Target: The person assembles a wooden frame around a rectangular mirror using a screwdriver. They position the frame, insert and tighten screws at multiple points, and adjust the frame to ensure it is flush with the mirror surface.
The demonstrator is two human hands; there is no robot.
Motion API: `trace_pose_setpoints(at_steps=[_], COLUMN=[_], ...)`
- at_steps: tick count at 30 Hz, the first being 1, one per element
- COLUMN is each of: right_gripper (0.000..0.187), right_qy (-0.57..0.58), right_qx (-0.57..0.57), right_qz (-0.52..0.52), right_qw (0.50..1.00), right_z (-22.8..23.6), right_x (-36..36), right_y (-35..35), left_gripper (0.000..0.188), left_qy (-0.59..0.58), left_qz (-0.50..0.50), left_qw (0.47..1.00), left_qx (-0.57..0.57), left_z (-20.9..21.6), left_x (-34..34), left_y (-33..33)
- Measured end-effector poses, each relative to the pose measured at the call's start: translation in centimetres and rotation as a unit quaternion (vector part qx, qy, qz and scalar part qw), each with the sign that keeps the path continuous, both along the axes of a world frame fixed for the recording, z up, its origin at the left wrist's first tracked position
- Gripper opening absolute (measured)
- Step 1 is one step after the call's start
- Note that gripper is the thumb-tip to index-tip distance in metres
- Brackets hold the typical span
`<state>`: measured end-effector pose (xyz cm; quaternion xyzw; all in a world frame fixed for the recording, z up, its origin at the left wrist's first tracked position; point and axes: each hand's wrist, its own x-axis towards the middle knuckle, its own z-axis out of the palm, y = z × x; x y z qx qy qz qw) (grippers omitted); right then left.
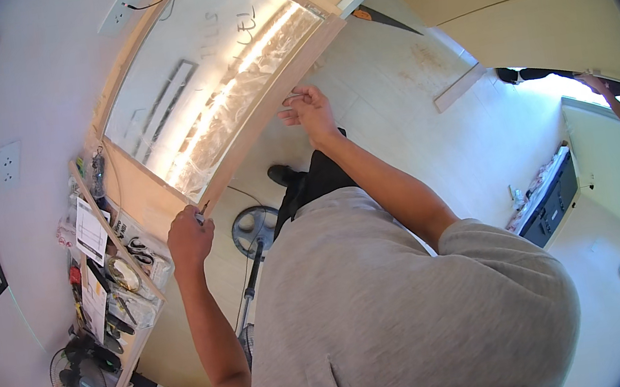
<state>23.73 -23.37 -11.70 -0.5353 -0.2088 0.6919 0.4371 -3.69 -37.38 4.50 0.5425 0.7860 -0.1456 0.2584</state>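
Observation:
My left hand (191, 238) is closed at the near left corner of a pale wooden frame (269, 126). A small slim thing with a dark tip pokes out between its thumb and fingers; its kind is too small to tell. Near the frame's front edge, my right hand (308, 113) has thumb and forefinger pinched together, the other fingers loosely bent. Something thin may be between those fingertips, but I cannot make it out. Set in the frame is a glossy panel (169, 94) with dark handwritten marks, and a bright strip light (231, 86) runs across it above crinkled clear plastic.
On the left, a wooden shelf is crowded with papers (90, 231), scissors (142, 253) and tools. A small fan (79, 380) stands beyond it. Below the frame is a floor fan (255, 229). A handsaw (384, 18) lies at the upper right. Another person's arm (618, 103) shows far right.

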Motion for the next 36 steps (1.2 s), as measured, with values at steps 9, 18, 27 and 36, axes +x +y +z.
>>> trace_pose_setpoints(at_steps=[9,18,27,36], right_gripper=[0.027,0.035,0.049,0.036], right_qy=[-0.024,0.045,0.214,0.327], right_qx=[-0.012,-0.053,-0.176,-0.288], right_qz=[0.018,0.010,0.254,0.330], right_qw=[0.999,0.998,0.927,0.837], right_z=[0.6,-1.2,0.2,-1.0], right_x=[0.0,0.0,-5.0,-13.7], right_y=[1.6,2.3,-3.4,-8.8], left_gripper=[0.033,0.028,0.032,0.033], left_qy=[-0.003,0.003,-0.015,-0.022], left_qz=[-0.004,-0.035,0.028,0.021], left_qw=[1.000,0.999,0.999,1.000], left_qx=[-0.012,0.010,0.007,-0.008], left_z=[0.0,-0.8,-0.9,-0.5], left_x=[-0.3,-0.5,-1.0,-1.0], left_y=[0.7,0.4,0.3,0.6])
